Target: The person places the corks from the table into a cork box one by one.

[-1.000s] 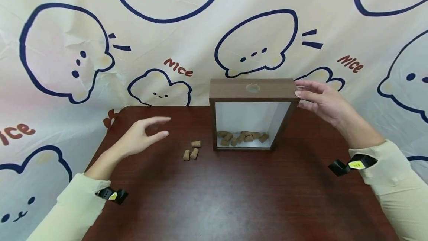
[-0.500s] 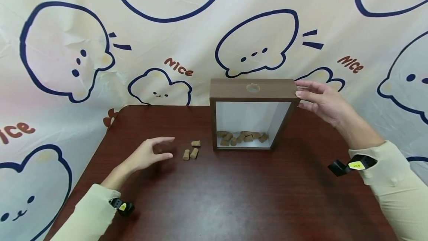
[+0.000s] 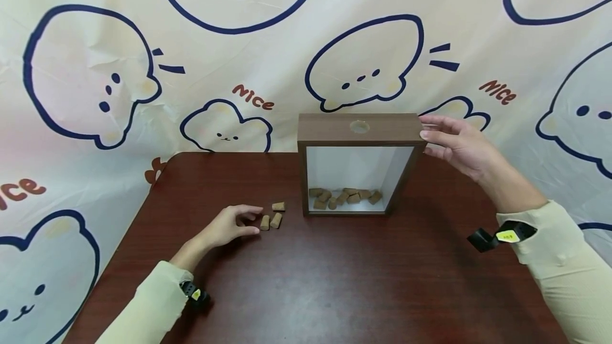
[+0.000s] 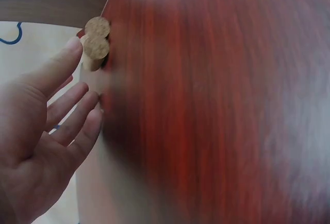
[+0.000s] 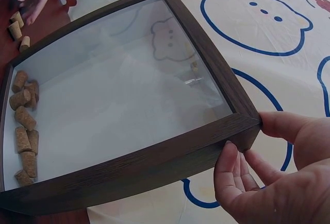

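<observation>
A dark wooden shadow box (image 3: 360, 129) with a clear front and a round hole in its top stands upright on the table. Several tapered corks (image 3: 353, 198) lie along its floor. My right hand (image 3: 461, 145) holds the box by its upper right corner, thumb at the front edge and fingers along the side (image 5: 278, 167). To the left of the box, three loose corks (image 3: 275, 221) lie close together. Beside them is my left hand (image 3: 227, 227), thumb and fingers apart with nothing between. In the left wrist view, the thumb tip is close to a cork (image 4: 96, 46).
The brown tabletop (image 3: 311, 280) runs forward from the box. Behind the table hangs a pale cloth (image 3: 287, 68) with blue cartoon outlines. Each sleeve carries a black strap with a small camera (image 3: 502, 235).
My left hand has come down and to the right, reaching the side of the loose corks, its thumb and fingers drawing a little nearer together. My right hand stays at the box corner.
</observation>
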`<control>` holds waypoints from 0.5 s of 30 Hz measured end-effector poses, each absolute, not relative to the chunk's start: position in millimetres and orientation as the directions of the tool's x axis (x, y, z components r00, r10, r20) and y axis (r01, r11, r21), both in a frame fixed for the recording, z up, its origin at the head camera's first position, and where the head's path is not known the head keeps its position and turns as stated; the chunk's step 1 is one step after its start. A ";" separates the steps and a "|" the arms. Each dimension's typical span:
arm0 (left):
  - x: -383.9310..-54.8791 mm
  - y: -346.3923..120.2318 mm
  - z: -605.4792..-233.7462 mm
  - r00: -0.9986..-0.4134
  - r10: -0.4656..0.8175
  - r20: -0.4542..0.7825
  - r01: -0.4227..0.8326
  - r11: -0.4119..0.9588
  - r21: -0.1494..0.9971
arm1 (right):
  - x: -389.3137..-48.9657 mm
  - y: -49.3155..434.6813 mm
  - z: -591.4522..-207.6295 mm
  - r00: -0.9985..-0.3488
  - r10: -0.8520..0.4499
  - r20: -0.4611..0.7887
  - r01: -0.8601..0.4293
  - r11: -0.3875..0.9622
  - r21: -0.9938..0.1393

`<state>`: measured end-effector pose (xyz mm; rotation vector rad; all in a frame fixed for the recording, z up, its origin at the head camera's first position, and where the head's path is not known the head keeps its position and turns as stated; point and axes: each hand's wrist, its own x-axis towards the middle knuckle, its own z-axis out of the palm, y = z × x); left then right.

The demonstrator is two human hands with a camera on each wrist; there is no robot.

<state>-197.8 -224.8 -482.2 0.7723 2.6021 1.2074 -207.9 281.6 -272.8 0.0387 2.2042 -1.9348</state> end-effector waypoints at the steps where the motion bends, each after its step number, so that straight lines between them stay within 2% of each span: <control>1: -198.4 -222.6 -483.8 -0.853 0.519 0.061 0.385 0.544 0.746 | -207.6 281.7 -272.9 -0.978 -0.116 -0.171 0.154 0.143 -0.978; 10: -201.7 -208.3 -493.7 -0.859 0.496 0.123 0.429 0.569 0.702 | -206.0 281.6 -272.6 -0.980 -0.108 -0.166 0.147 0.160 -0.976; 15: -202.6 -209.7 -494.9 -0.870 0.473 0.142 0.421 0.560 0.714 | -206.7 282.0 -273.1 -0.980 -0.113 -0.166 0.148 0.153 -0.977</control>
